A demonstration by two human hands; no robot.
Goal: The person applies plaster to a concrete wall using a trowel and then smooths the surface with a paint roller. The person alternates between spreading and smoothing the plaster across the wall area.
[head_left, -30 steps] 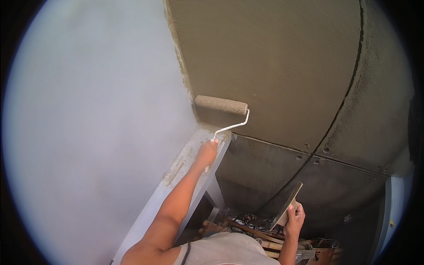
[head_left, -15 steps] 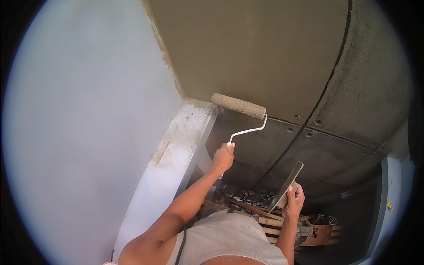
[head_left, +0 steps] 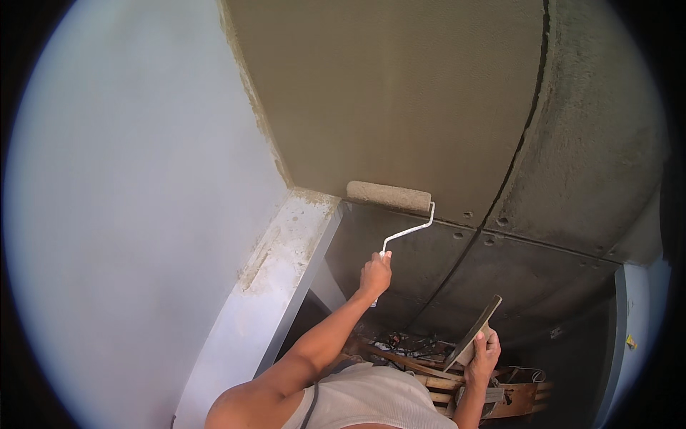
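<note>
My left hand (head_left: pixel 375 277) is wrapped round the handle of a paint roller (head_left: pixel 406 228) with a bent white metal frame. Its beige, coated sleeve (head_left: pixel 389 195) lies nearly level against the bottom of the smooth, wet-looking brown-grey wall coat (head_left: pixel 386 93), just above a horizontal joint. Lower and to the right, my right hand (head_left: pixel 483 355) grips a flat plastering float (head_left: pixel 474 334), held on a slant away from the wall. The float's blade is seen almost edge-on, and my fingers partly hide its grip.
A pale wall (head_left: pixel 143 179) fills the left side, with a mortar-smeared white ledge (head_left: pixel 275 250) along it. Dark grey panels (head_left: pixel 529 268) with joints and small holes continue below and right. Bamboo poles (head_left: pixel 439 382), boards and debris lie below me. A white frame (head_left: pixel 632 314) stands far right.
The view has tilted upward, so everything sits lower in it. The roller has turned more level and shifted slightly right, away from the ledge corner. Both hands keep their holds.
</note>
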